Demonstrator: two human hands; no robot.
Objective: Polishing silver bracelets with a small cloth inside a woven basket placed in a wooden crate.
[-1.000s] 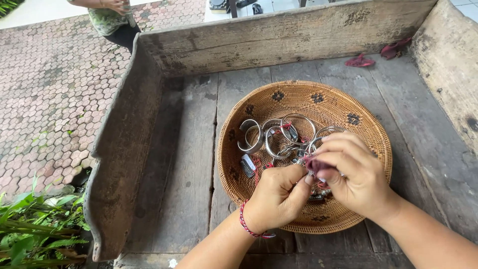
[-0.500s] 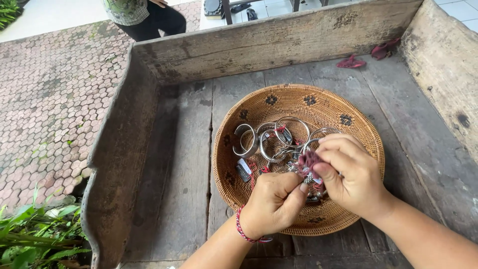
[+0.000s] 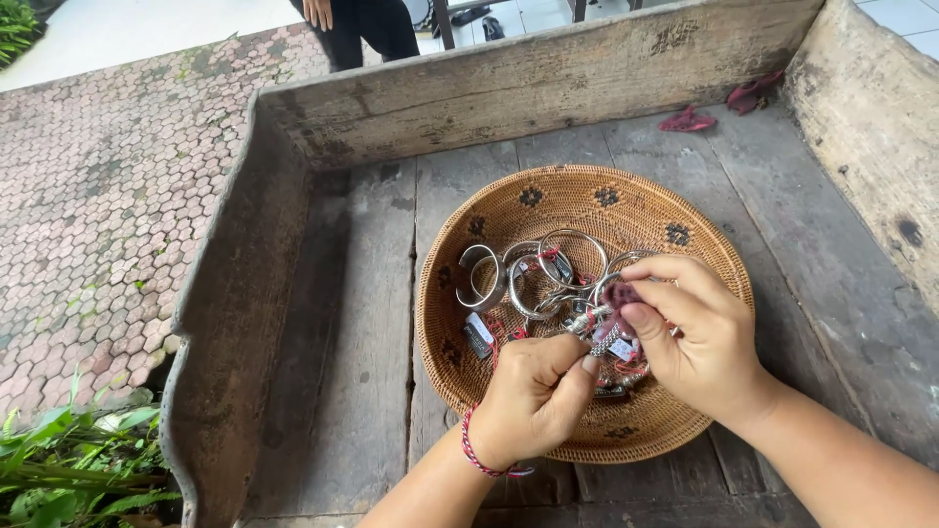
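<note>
Over a round woven basket [image 3: 509, 210] on a wooden tray [image 3: 372, 323], the left hand [image 3: 533, 396] and right hand [image 3: 699, 337] pinch a small dark-red bead piece [image 3: 620, 293] at the basket's three o'clock, silver bangles [image 3: 533, 274] heaped toward ten o'clock.

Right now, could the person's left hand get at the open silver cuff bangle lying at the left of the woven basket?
Probably yes: the left hand is over the round woven basket, and the open silver cuff bangle lies uncovered beyond it.
</note>
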